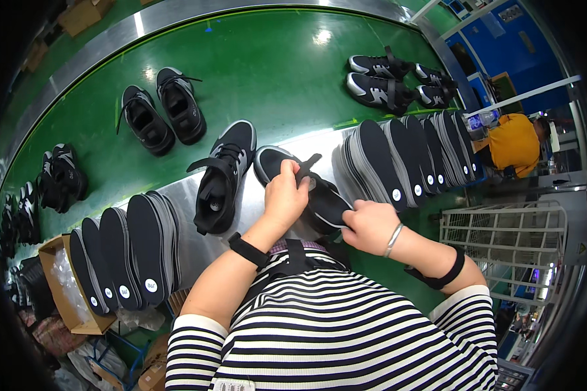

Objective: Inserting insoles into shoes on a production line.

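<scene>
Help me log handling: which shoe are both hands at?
The shoe at right in the central pair: left hand at its strap, right hand at its heel; no hands at the others.

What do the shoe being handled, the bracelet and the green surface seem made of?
Shoe: probably textile or similar synthetic; its matte black outside shows little shine. Bracelet: likely polished metal, silvery with bright highlights. Green surface: glossy, perhaps plastic or coated, judging by bright glare spots.

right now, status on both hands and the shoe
Left hand on shoe near strap. Right hand at its heel end. Strap sticking up. Second shoe close beside, not blocking.
</scene>
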Tool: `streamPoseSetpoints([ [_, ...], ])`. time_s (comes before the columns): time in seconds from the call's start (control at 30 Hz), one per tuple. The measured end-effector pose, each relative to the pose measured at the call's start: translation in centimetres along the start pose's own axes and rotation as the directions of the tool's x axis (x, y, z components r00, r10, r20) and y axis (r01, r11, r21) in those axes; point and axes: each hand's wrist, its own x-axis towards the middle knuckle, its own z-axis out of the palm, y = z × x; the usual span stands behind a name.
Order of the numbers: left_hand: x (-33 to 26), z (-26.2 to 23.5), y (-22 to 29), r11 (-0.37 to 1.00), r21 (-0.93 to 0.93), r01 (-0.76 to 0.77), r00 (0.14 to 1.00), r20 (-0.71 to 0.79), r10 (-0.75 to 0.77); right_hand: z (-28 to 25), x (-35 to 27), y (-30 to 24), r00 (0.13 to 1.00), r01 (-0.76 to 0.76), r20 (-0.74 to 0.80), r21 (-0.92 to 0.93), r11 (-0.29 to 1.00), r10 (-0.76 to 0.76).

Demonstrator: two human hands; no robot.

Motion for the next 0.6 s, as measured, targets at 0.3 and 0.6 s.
streamPoseSetpoints([
  [0.3, 0.1, 0.3, -0.1, 1.0, -0.011, 0.009, 1.0, -0.01, -0.009, 4.6, 8.3, -0.9, 0.995, -0.03, 0.1, 0.009, 0.999, 0.029],
  [0.6, 0.2, 0.4, 0.2, 1.0, 0.011, -0.007, 0.999, 0.038, 0.006, 3.9, 9.6, -0.9, 0.833, 0.123, 0.554, -0.148, 0.981, -0.02],
])
